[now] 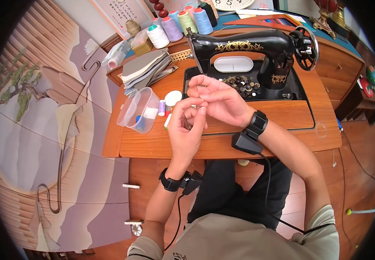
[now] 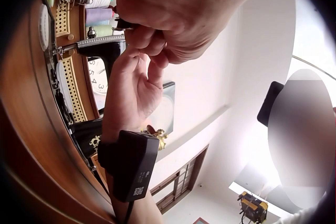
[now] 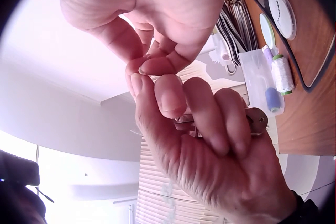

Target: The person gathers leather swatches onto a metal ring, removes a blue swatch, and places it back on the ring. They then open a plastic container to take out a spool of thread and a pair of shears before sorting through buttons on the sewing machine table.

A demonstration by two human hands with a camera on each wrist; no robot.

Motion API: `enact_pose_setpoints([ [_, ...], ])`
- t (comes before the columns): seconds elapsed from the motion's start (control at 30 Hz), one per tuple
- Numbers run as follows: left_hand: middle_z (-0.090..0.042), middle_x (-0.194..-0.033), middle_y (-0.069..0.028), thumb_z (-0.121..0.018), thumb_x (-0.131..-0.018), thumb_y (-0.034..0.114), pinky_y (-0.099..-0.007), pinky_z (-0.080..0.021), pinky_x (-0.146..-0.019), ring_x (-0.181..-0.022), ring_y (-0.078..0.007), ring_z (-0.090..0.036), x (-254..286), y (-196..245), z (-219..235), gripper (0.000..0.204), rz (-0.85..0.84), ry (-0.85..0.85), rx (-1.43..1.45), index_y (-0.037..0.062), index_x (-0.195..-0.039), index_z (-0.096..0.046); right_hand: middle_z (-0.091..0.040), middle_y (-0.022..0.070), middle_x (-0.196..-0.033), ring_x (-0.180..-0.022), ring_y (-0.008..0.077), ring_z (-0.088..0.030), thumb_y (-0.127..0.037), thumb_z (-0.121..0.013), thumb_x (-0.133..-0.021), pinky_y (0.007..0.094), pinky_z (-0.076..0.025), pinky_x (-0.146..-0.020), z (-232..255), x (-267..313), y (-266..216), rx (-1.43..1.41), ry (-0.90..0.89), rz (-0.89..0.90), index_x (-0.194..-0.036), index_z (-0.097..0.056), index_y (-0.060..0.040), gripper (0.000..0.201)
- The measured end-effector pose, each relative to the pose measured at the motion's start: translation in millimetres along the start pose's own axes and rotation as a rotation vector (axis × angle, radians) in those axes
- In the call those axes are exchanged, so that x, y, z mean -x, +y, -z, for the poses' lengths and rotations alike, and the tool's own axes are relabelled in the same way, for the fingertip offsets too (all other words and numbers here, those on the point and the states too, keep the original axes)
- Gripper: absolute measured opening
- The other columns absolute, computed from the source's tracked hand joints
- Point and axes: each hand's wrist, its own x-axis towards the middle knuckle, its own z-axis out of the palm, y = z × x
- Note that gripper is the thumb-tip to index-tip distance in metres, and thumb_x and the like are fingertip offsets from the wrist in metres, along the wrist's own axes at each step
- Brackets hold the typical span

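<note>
My left hand (image 1: 186, 125) is raised above the near edge of the sewing table, its fingers curled round a small metal tool (image 3: 257, 121) with a rounded, holed end. Most of that tool is hidden in the palm. My right hand (image 1: 227, 104) comes in from the right, thumb and fingertips drawn together against the left thumb and index fingertips. In the right wrist view the fingertips of both hands meet in a pinch; I cannot tell what lies between them. Behind the hands stands a black sewing machine (image 1: 243, 43) with gold ornament.
Left of the hands are a clear plastic tub (image 1: 140, 108), a purple thread spool (image 1: 162, 108) and a white round lid (image 1: 173, 98). Assorted buttons (image 1: 244, 85) lie on the machine bed. Fabric swatches (image 1: 146, 69) and thread cones (image 1: 172, 29) sit farther back.
</note>
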Motion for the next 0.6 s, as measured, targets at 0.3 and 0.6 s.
enact_pose_setpoints([
  [0.3, -0.061, -0.077, 0.0007, -0.056, -0.090, -0.006, -0.0150, -0.032, -0.051, -0.060, 0.0013, -0.047, -2.5, -3.7, 2.7, 0.011, -0.159, 0.097, -0.213, 0.0013, -0.099, -0.059, -0.053, 0.0037, -0.101, -0.082, 0.0081, -0.053, -0.012, -0.061, -0.089, 0.0220, -0.044, -0.072, -6.6, 1.3, 2.3, 0.324, 0.068, 0.072, -0.120, -0.048, -0.0041, 0.035],
  [0.6, -0.061, -0.084, -0.0070, -0.050, -0.097, 0.001, -0.0158, -0.029, -0.045, -0.051, -0.0004, -0.040, 13.4, 23.8, 21.9, 0.008, -0.016, 0.149, 0.133, 0.0007, -0.103, -0.056, -0.062, 0.0090, -0.104, -0.093, 0.0170, -0.061, -0.010, -0.056, -0.090, 0.0304, -0.049, -0.079, -34.4, 12.7, -10.2, 0.681, -0.030, 0.176, -0.110, -0.056, -0.0035, 0.020],
])
